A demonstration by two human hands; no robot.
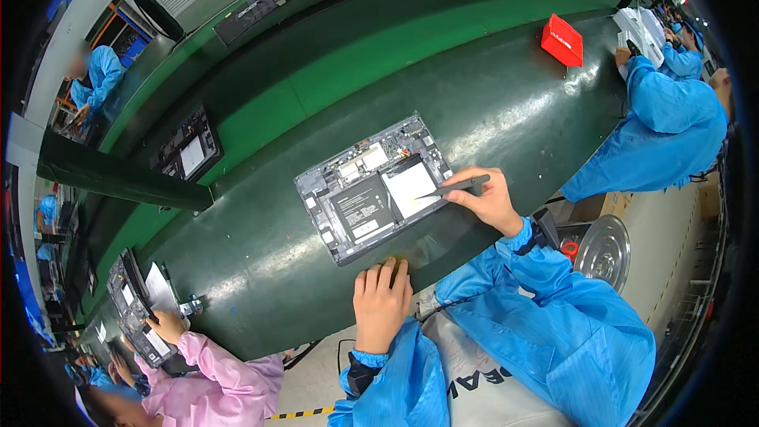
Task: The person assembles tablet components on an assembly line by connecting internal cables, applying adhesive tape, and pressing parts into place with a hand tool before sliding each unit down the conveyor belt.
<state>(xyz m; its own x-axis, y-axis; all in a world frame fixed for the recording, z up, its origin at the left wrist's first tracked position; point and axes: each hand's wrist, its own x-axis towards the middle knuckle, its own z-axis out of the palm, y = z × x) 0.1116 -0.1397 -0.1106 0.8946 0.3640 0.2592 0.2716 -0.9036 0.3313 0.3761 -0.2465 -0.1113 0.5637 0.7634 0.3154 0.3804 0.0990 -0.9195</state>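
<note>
An opened laptop base (pixel 375 190) lies on the dark green bench in front of me, its inner parts exposed. It holds a black battery pack (pixel 360 209) with a label, and a white rectangular sheet (pixel 407 187) beside it on the right. My right hand (pixel 494 202) grips a slim black pointed tool (pixel 466 185), whose exact kind I cannot make out. The tool's tip reaches over the white sheet; whether it touches is unclear. Just in front of the laptop base, my left hand (pixel 381 300) rests palm down at the bench's near edge, fingers extended and holding nothing.
A red box (pixel 562 42) sits on the bench at the far right. At the left, a person in pink handles another opened laptop base (pixel 138 308). Someone in blue (pixel 664 126) works at the right. Another opened laptop base (pixel 191 146) lies beyond a dark post (pixel 118 174).
</note>
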